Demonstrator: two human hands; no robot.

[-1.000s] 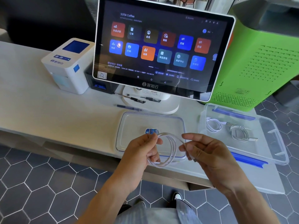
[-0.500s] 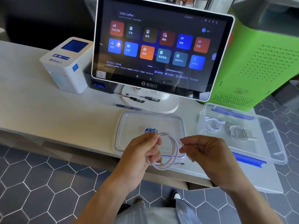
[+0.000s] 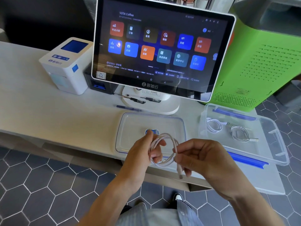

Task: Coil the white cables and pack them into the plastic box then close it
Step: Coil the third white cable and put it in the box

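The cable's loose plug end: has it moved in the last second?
Yes. The plug end now hangs below the right hand, lower against the counter edge than before.

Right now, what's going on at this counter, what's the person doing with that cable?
A person is coiling a white cable above the counter. The left hand holds the loops while the right hand pinches the loose end, its plug hanging down. Two coiled cables already lie in the open plastic box on the right. Its lid lies flat on the counter in front of the touchscreen, so the box is not yet closed.
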